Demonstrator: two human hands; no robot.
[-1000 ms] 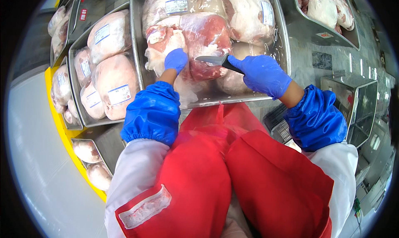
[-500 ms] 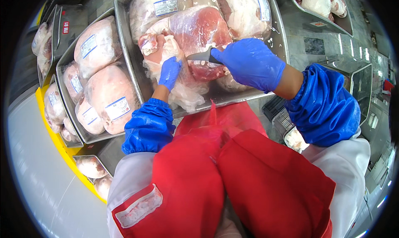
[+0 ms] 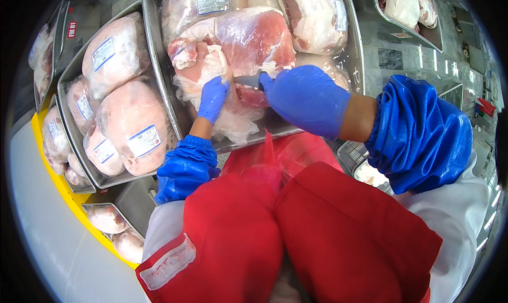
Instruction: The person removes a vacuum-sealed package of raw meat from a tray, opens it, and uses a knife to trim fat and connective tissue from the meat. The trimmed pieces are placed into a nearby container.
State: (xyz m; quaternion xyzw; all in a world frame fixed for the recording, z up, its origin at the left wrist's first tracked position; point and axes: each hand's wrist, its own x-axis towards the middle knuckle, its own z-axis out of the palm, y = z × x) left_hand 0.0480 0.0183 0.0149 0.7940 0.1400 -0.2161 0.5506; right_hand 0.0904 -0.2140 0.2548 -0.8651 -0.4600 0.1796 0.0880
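My right hand (image 3: 304, 99), in a blue glove, grips a knife (image 3: 248, 80) whose blade lies against the large red cut of meat (image 3: 253, 38) in the central metal tray (image 3: 359, 38). Just left of the blade, my left hand (image 3: 211, 97), also gloved, has its fingers closed on a pale flap of meat (image 3: 193, 67) with loose whitish film around it. Wrapped, labelled pieces of meat (image 3: 312, 15) fill the back of this tray. The knife's handle is mostly hidden by my right hand.
At left stands a tray (image 3: 63, 115) of large wrapped cuts (image 3: 127, 118), with more loaded trays (image 3: 74, 181) beside and below it along a yellow edge (image 3: 45, 152). Another meat tray (image 3: 439, 41) is at the upper right. A dark crate (image 3: 349, 152) sits behind my right arm.
My right hand has moved left and nearer, drawing the knife leftward along the cut toward my left hand. My left hand has shifted slightly down and left; the view has shifted a little.
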